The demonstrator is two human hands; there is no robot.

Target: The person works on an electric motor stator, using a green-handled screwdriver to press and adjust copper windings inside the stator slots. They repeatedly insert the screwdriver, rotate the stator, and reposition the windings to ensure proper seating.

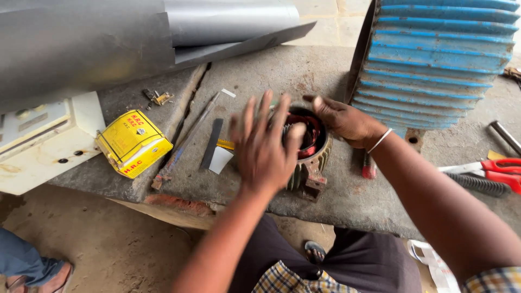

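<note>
Small round grey ribbed metal motor shell with red wire inside (312,157), near the stone slab's (353,201) front edge, half hidden by blurry left hand (263,146), fingers spread wide. Right hand (342,119) gripping its far rim. Big blue ribbed motor (434,59) cut off at top right.

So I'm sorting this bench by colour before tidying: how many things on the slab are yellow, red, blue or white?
Yellow: 1, the small box
Red: 1, the red-handled scissors
Blue: 1, the big ribbed motor housing
White: 2, the paper slip and the switch box
Total: 5
Left hand blurs over the small stator; right hand touches its rim.
</note>
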